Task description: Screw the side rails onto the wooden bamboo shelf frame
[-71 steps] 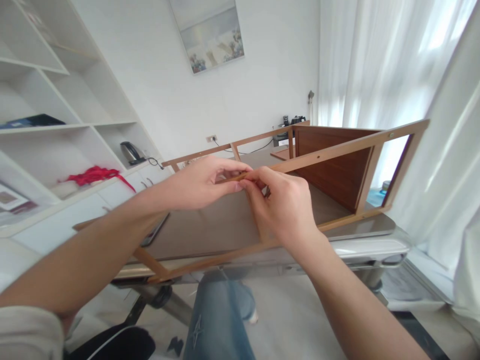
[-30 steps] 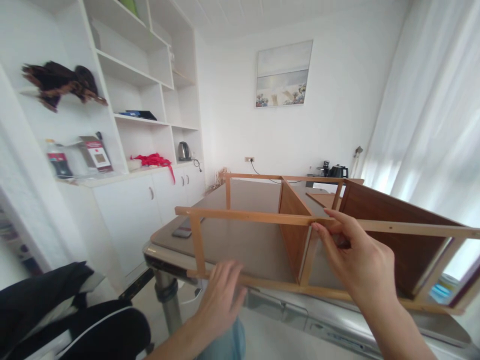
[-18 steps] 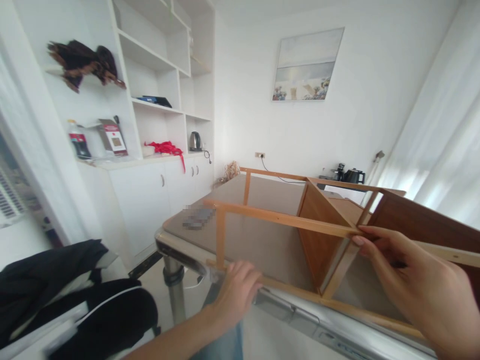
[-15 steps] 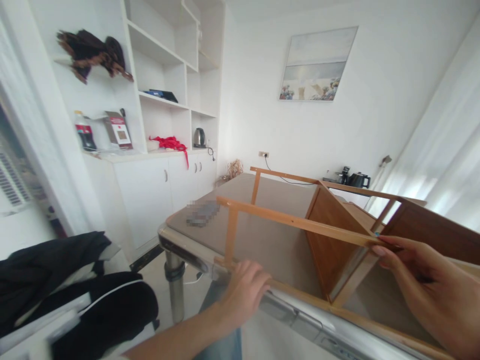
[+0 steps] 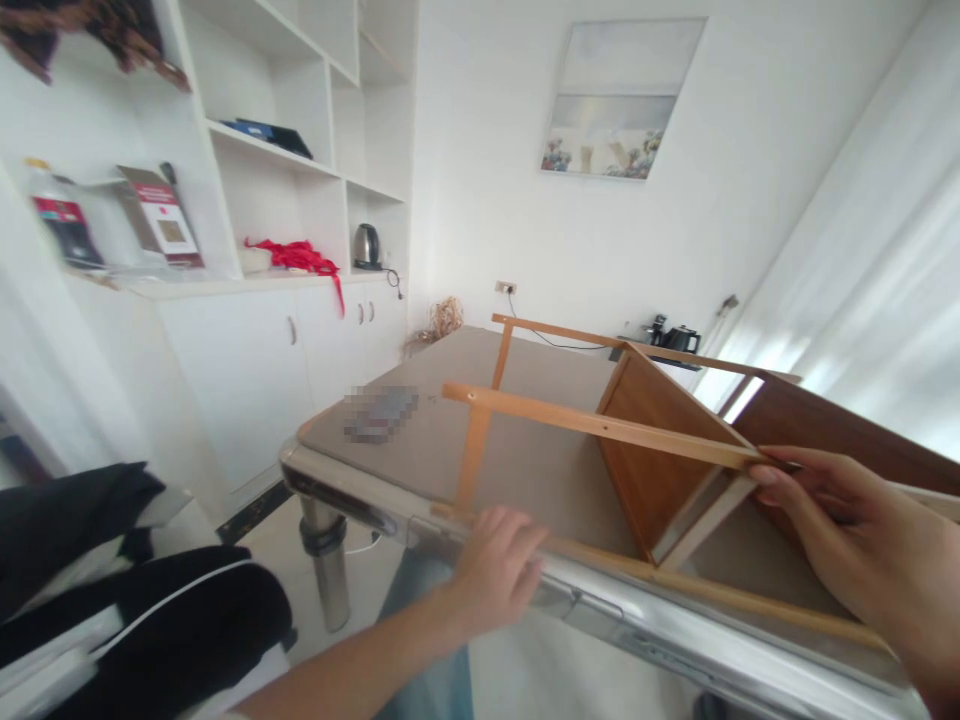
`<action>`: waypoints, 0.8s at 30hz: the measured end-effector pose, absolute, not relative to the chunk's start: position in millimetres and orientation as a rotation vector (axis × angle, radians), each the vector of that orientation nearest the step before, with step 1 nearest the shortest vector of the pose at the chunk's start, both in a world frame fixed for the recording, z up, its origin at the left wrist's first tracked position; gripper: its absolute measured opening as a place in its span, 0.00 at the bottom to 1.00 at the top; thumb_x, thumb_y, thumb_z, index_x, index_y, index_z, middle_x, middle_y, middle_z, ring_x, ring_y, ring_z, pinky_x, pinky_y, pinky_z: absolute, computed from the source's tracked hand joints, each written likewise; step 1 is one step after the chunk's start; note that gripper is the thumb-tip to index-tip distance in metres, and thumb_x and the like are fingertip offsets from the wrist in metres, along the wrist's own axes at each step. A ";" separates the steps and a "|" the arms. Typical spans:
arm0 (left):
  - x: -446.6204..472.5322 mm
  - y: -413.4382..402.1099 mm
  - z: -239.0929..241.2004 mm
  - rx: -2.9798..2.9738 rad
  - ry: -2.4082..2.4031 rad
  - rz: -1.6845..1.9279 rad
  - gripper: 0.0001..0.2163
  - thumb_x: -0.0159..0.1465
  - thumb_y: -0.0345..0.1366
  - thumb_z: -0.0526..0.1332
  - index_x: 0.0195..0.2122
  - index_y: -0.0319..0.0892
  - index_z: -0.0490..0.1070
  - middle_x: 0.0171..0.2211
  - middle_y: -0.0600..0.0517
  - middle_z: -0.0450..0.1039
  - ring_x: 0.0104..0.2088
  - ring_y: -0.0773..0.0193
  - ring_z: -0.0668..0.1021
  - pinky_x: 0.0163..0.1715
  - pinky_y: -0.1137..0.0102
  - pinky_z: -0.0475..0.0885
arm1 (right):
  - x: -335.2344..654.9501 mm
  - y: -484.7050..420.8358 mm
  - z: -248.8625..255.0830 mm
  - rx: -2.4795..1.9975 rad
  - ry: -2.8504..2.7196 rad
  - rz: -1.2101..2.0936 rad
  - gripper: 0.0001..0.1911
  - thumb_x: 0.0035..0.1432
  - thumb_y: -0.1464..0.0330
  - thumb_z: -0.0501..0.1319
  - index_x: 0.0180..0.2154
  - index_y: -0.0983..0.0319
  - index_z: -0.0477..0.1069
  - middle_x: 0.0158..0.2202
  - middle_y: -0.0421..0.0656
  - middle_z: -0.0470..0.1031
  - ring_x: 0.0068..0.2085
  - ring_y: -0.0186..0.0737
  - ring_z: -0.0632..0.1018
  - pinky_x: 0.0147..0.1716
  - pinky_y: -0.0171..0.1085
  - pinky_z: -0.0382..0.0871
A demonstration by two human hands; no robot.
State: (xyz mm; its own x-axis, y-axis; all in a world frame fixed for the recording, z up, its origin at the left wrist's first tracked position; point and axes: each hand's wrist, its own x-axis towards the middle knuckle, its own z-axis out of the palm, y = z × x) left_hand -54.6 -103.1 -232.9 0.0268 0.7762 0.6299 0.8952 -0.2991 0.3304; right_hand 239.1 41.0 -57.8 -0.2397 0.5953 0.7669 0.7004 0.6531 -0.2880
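Note:
A wooden shelf rack (image 5: 667,465) lies on its side on the table, with slim light-brown rails and darker brown shelf panels. My left hand (image 5: 499,565) is closed over its lower rail (image 5: 600,558) at the table's near edge, by the end crosspiece. My right hand (image 5: 847,510) pinches the upper near rail (image 5: 585,425) between thumb and fingers, close to where a shelf panel (image 5: 660,470) meets it. Something small and dark shows at those fingertips, too small to name. The palm side of my left hand is hidden.
The table (image 5: 420,450) has a metal edge and a blurred-out flat item (image 5: 381,413). Black cloth (image 5: 172,630) lies at lower left. White cabinets (image 5: 247,370) stand behind, holding a kettle (image 5: 366,245) and red ribbon (image 5: 300,258). A black kettle (image 5: 681,340) stands at the back right.
The view has turned slightly right and down, so the cabinets and picture sit further left and higher. Both hands keep their places on the rack; a small bluish spot by my right fingertips no longer shows.

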 end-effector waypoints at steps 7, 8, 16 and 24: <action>-94.9 -105.3 -244.6 -2.200 -1.526 -1.070 0.22 0.66 0.34 0.60 0.62 0.50 0.68 0.55 0.46 0.75 0.57 0.49 0.75 0.58 0.55 0.73 | 216.1 15.0 -42.4 -0.978 -1.934 0.090 0.13 0.66 0.57 0.63 0.43 0.60 0.79 0.28 0.40 0.80 0.30 0.38 0.79 0.33 0.36 0.69; -99.1 -104.1 -243.7 -2.187 -1.478 -1.112 0.22 0.65 0.33 0.60 0.60 0.51 0.69 0.55 0.47 0.76 0.57 0.49 0.76 0.57 0.56 0.75 | 213.9 14.6 -41.1 -0.968 -1.920 0.099 0.11 0.66 0.59 0.63 0.42 0.60 0.78 0.27 0.39 0.79 0.29 0.37 0.77 0.32 0.35 0.68; -50.3 -109.8 -112.2 -2.237 -0.919 -1.273 0.19 0.62 0.23 0.61 0.52 0.49 0.73 0.40 0.50 0.79 0.44 0.57 0.80 0.45 0.63 0.76 | 216.5 19.0 -47.7 -0.865 -1.921 0.178 0.06 0.66 0.64 0.65 0.43 0.58 0.78 0.27 0.36 0.78 0.29 0.35 0.76 0.31 0.33 0.65; 14.8 -21.8 18.5 -2.444 -1.292 -0.676 0.20 0.70 0.35 0.54 0.62 0.48 0.70 0.50 0.48 0.80 0.52 0.51 0.78 0.55 0.55 0.72 | 217.4 26.2 -51.8 -0.822 -1.894 0.225 0.07 0.65 0.63 0.67 0.44 0.56 0.78 0.28 0.36 0.79 0.29 0.36 0.77 0.32 0.33 0.66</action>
